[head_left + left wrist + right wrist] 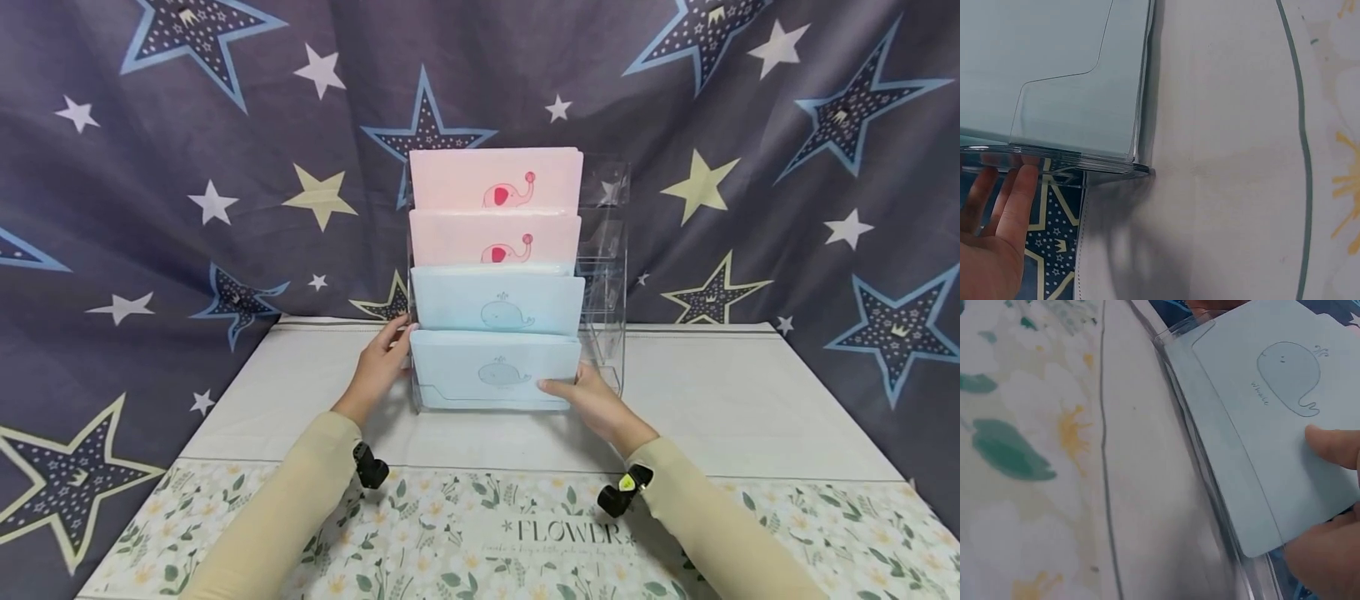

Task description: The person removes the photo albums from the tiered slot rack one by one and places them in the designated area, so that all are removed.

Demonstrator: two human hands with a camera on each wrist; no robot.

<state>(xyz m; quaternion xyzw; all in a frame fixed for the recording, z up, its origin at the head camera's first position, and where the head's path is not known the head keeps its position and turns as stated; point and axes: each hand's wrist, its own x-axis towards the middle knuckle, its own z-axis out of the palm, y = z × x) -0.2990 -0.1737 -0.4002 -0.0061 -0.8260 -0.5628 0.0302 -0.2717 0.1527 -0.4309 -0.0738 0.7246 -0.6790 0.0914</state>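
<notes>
A clear tiered display rack [609, 287] stands on the table, holding light blue and pink booklets. In its lowest tier is a blue whale booklet [457, 367], with a whale drawing and the word "whale". My right hand [596, 400] pinches that booklet's right edge, with the thumb on its front near the whale's tail and the fingers at the edge. My left hand [378, 367] is at the rack's left side; in the left wrist view its fingers [1016, 206] reach straight up to the clear side panel.
A second blue whale booklet [450, 300] sits one tier up. Pink elephant booklets [450, 179] fill the two upper tiers. The rack's right part shows bare clear dividers. A floral cloth [420, 533] covers the table's front, and a starry curtain [510, 83] hangs behind.
</notes>
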